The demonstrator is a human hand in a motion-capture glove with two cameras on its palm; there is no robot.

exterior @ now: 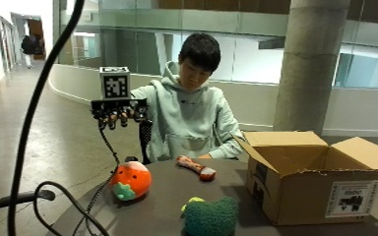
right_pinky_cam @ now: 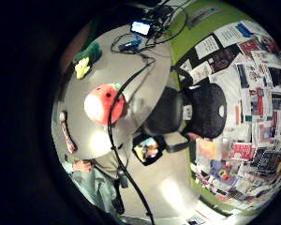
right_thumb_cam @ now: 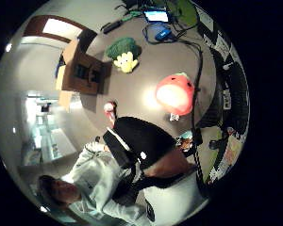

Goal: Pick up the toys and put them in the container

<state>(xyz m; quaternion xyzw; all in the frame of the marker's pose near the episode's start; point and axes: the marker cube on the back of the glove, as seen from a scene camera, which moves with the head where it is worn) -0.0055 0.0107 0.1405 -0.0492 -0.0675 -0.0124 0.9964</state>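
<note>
The gloved right hand [exterior: 119,114] is held raised above the table's [exterior: 169,196] left side, palm down, with its fingers hanging loosely curled and nothing held in them. Well below it, the round red-orange plush [exterior: 131,180] is seen on the table near the left edge (the same toy shows large in both palm views, so the hand is roughly over it). Further right, nearer the person, a long bone-shaped toy [exterior: 197,167] lies on the table. At the near edge, a green plush with a yellow part [exterior: 208,215] is seen just beside the cardboard box [exterior: 307,184]. The box stands at the right with its flaps open; its inside cannot be seen, so whether anything has been placed in it cannot be told. Three toys are judged left to be moved, and none is yet gripped; the red-orange plush seems the likely first pick.
</note>
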